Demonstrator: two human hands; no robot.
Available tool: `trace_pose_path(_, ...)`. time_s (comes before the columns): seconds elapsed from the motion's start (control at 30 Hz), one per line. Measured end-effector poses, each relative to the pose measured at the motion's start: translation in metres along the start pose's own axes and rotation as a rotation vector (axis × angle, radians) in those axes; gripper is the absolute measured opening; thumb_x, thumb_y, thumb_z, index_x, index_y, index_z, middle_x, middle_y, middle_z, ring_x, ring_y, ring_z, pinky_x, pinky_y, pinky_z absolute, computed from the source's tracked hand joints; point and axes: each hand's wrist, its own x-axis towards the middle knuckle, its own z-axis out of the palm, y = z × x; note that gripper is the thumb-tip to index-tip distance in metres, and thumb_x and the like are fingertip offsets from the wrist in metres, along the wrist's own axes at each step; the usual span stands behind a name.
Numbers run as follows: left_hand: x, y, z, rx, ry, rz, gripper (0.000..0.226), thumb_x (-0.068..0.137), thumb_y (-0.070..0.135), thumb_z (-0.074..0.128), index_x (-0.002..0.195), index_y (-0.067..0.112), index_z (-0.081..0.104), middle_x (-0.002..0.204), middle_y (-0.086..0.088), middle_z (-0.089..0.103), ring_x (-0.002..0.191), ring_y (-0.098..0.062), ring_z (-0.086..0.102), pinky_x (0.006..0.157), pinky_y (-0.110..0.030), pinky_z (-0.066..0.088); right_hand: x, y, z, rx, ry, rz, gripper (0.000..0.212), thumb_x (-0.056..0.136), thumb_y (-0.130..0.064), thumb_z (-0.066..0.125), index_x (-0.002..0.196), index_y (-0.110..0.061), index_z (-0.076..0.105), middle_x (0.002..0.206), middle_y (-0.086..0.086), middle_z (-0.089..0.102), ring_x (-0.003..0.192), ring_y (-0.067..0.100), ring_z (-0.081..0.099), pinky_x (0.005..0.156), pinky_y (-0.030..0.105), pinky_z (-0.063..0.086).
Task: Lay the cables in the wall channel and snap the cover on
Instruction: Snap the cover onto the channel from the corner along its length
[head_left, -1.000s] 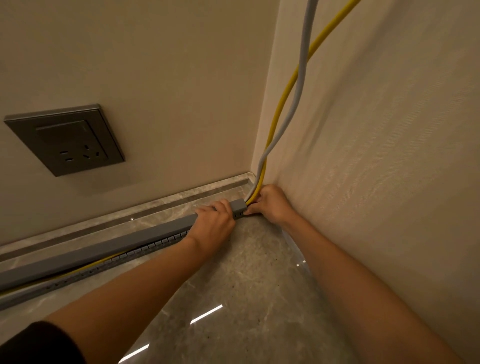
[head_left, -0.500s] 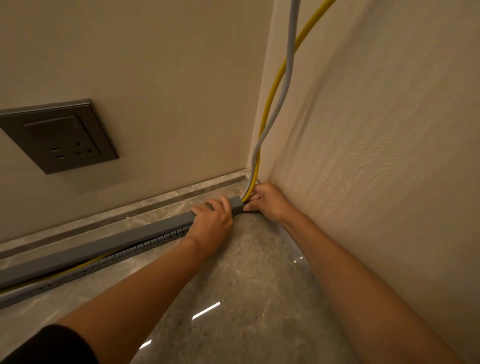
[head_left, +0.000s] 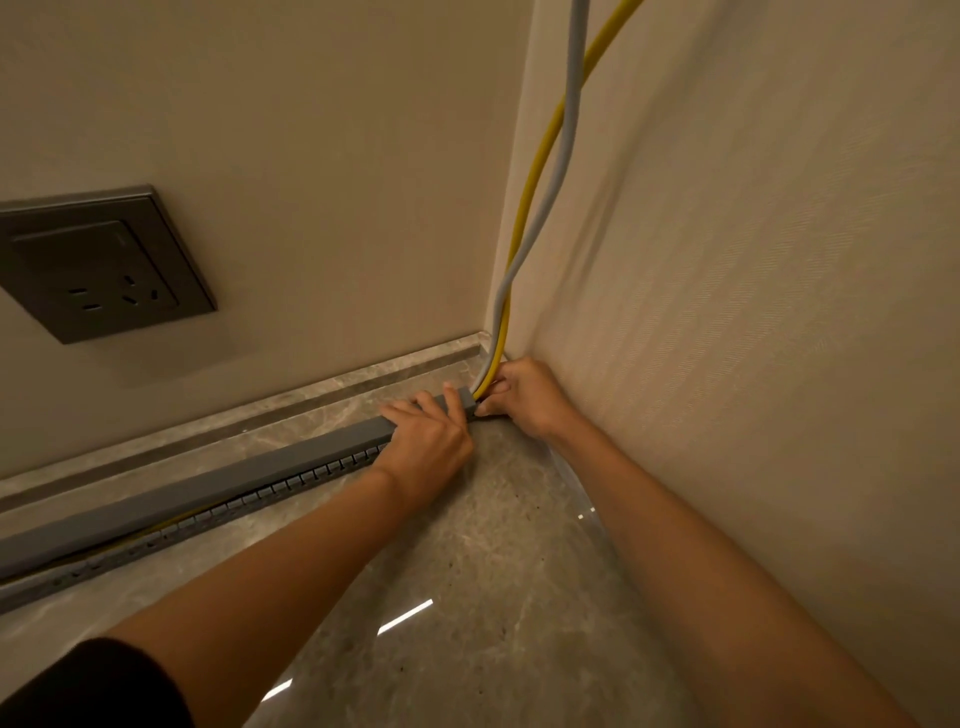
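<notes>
In the far right corner the left hand (head_left: 426, 441) lays its fingers over the cover (head_left: 208, 493), pressing its end onto the channel (head_left: 291, 486); the right hand (head_left: 524, 397) pinches the cables (head_left: 537, 182) low down; I'd keep them tucked and press on leftwards, where the cover gapes

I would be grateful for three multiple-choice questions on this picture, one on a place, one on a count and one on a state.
1. Where is the socket? A on the floor; B on the left-hand wall; C on the right-hand wall.
2. How many cables rise from the end of the grey cover? A one; B two; C four.
3. What is the left hand doing? A hanging free; B gripping the socket; C lying on the grey cover.
Key: 1 B, it sits above the cover; 2 B, a yellow cable and a grey cable; 3 C, its fingers lie across the cover's end.
</notes>
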Motion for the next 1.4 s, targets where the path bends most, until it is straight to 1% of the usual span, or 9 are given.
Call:
trace_pose_path(0.1, -0.002, 0.000, 0.004, 0.042, -0.010, -0.017, 0.045, 0.095, -0.004, 0.017, 0.138, -0.017, 0.016, 0.112, -0.044, 0.051, 0.098, -0.054, 0.058, 0.086, -0.058, 0.047, -0.002, -0.001, 0.001, 0.036, -0.009, 0.008, 0.028, 0.076, 0.017, 0.061, 0.104, 0.016, 0.061, 0.080, 0.013, 0.074, 0.043, -0.015, 0.055, 0.053, 0.001, 0.046)
trace_pose_path(0.2, -0.004, -0.003, 0.006, 0.101, 0.070, -0.129, 0.055, 0.082, 0.000, 0.020, 0.117, 0.003, 0.063, 0.076, -0.027, 0.069, 0.061, -0.041, 0.067, 0.057, -0.045, 0.058, -0.007, -0.003, 0.002, 0.068, -0.005, 0.000, 0.030, 0.077, 0.018, 0.058, 0.107, 0.016, 0.060, 0.108, 0.031, 0.064, 0.045, -0.015, 0.056, 0.054, -0.001, 0.045)
trace_pose_path(0.33, 0.001, 0.005, 0.019, 0.124, 0.149, -0.052, 0.063, 0.081, -0.005, 0.005, 0.130, -0.008, 0.045, 0.090, -0.034, 0.065, 0.074, -0.046, 0.067, 0.066, -0.050, 0.056, -0.013, -0.004, 0.002, 0.061, 0.001, 0.008, 0.031, 0.080, 0.016, 0.057, 0.111, 0.014, 0.060, 0.113, 0.031, 0.062, 0.065, -0.002, 0.056, 0.060, 0.002, 0.047)
trace_pose_path(0.53, 0.001, -0.004, 0.018, 0.016, 0.213, -0.139, 0.052, 0.074, 0.001, 0.025, 0.098, -0.001, 0.071, 0.057, -0.023, 0.063, 0.043, -0.039, 0.059, 0.042, -0.039, 0.051, -0.011, -0.003, 0.001, -0.003, 0.042, -0.006, 0.024, 0.080, 0.010, 0.061, 0.104, 0.013, 0.065, 0.106, 0.028, 0.067, 0.064, 0.000, 0.053, 0.057, -0.001, 0.043)
trace_pose_path(0.77, 0.007, -0.004, 0.018, 0.029, 0.201, -0.129, 0.048, 0.076, 0.002, 0.029, 0.099, -0.004, 0.070, 0.057, -0.024, 0.063, 0.044, -0.039, 0.059, 0.042, -0.040, 0.052, -0.012, -0.006, 0.002, -0.002, 0.063, 0.014, 0.024, 0.079, 0.008, 0.063, 0.103, 0.011, 0.067, 0.104, 0.024, 0.069, 0.083, 0.014, 0.059, 0.065, 0.004, 0.045)
trace_pose_path(0.9, 0.003, -0.009, 0.025, -0.104, 0.245, -0.087, 0.041, 0.066, 0.019, 0.073, 0.101, -0.001, 0.070, 0.065, -0.015, 0.067, 0.050, -0.028, 0.062, 0.046, -0.031, 0.051, -0.019, -0.009, 0.001, 0.123, -0.031, 0.088, 0.031, 0.084, 0.015, 0.049, 0.115, 0.013, 0.058, 0.116, 0.030, 0.061, 0.073, 0.001, 0.063, 0.066, 0.009, 0.048)
trace_pose_path(1.1, -0.004, -0.012, 0.020, -0.734, 0.226, -0.177, 0.040, 0.092, 0.012, 0.050, 0.131, 0.007, 0.046, 0.110, -0.018, 0.058, 0.101, -0.034, 0.054, 0.084, -0.035, 0.043, -0.024, -0.014, 0.000, 0.263, -0.015, 0.184, 0.040, 0.083, 0.018, 0.036, 0.115, 0.009, 0.058, 0.096, 0.014, 0.064, 0.087, 0.019, 0.056, 0.070, 0.019, 0.043)
trace_pose_path(1.27, 0.006, -0.021, 0.013, -0.951, 0.168, -0.293, 0.022, 0.088, 0.021, 0.058, 0.102, 0.005, 0.062, 0.103, -0.017, 0.062, 0.096, -0.031, 0.055, 0.078, -0.035, 0.040, -0.022, -0.017, -0.001, 0.382, -0.032, 0.238, 0.027, 0.096, -0.016, 0.049, 0.117, -0.002, 0.058, 0.101, 0.005, 0.061, 0.100, 0.016, 0.057, 0.097, 0.035, 0.046)
trace_pose_path(1.4, 0.007, -0.016, 0.010, -0.836, 0.150, -0.255, 0.022, 0.091, 0.021, 0.052, 0.104, 0.004, 0.058, 0.108, -0.017, 0.060, 0.097, -0.031, 0.056, 0.080, -0.037, 0.042, -0.014, -0.016, 0.005, 0.340, 0.030, 0.251, 0.030, 0.098, -0.014, 0.044, 0.118, 0.005, 0.055, 0.093, 0.008, 0.059, 0.088, 0.017, 0.058, 0.093, 0.034, 0.048)
